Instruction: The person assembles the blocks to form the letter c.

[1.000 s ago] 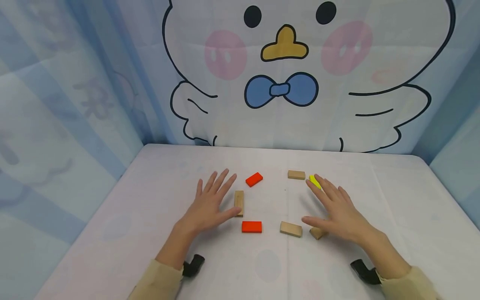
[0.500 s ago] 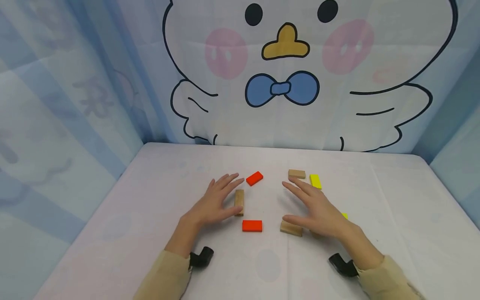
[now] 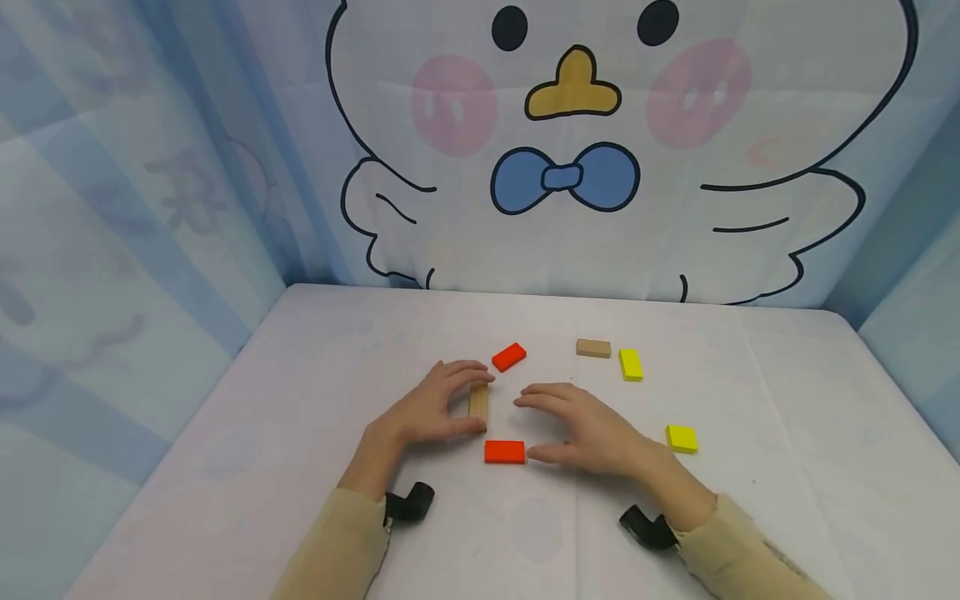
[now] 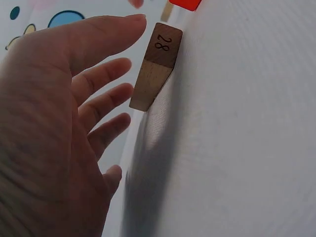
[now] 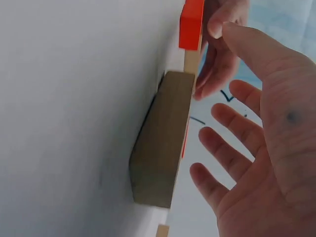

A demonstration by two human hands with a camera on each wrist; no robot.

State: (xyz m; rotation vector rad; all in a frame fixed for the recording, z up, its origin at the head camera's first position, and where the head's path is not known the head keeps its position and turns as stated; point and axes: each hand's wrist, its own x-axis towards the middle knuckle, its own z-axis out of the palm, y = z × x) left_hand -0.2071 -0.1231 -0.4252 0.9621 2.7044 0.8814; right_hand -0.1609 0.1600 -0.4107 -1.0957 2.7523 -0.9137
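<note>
My left hand point(image 3: 427, 408) curves over an upright-lying wooden block point(image 3: 478, 407), thumb at its near end and fingertips at its far end. In the left wrist view, that block point(image 4: 160, 49) shows the number 28 on its end, and the fingers stand slightly apart from it. My right hand point(image 3: 603, 429) hovers with fingers spread loosely, thumb tip close to the right end of a red block point(image 3: 504, 452). Another wooden block point(image 5: 163, 143) lies beside the right hand in the right wrist view; in the head view that hand hides it.
A second red block point(image 3: 509, 357) lies beyond the left fingertips. Farther right are a wooden block point(image 3: 593, 348) and a yellow block point(image 3: 631, 365), with another yellow block point(image 3: 681, 439) by the right wrist. A white cloth covers the table point(image 3: 300, 500).
The right hand has swept left across the table, uncovering the yellow blocks and covering the near wooden blocks. The left hand has moved slightly right and nearer, its fingers bending around the wooden block.
</note>
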